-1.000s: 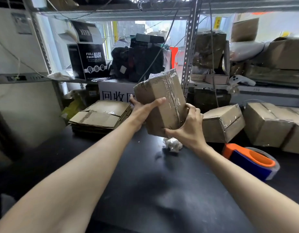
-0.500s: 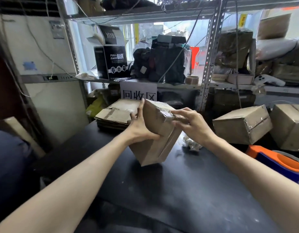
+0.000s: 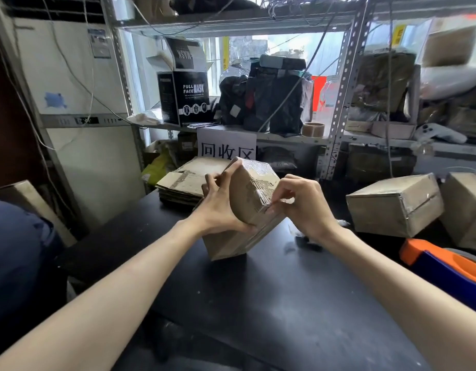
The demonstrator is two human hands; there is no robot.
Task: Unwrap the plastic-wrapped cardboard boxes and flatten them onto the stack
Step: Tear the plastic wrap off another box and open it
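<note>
1. The wrapped box (image 3: 247, 199) stands tilted on one lower edge on the table (image 3: 258, 303), toward the far edge. It is just beside the stack of flattened cardboard (image 3: 186, 180), which lies in the far left corner.
2. The left grip (image 3: 220, 210) holds the box from its left side, with the fingers curled behind it and the palm against it.
3. The right grip (image 3: 303, 207) is at the right edge of the box. Its thumb and forefinger are closed together and seem to pinch the plastic film (image 3: 261, 170), which is hard to see there.
4. Another wrapped carton (image 3: 394, 204) lies toward the far right corner, well apart. An orange and blue tape dispenser (image 3: 445, 266) lies at the right edge.
</note>
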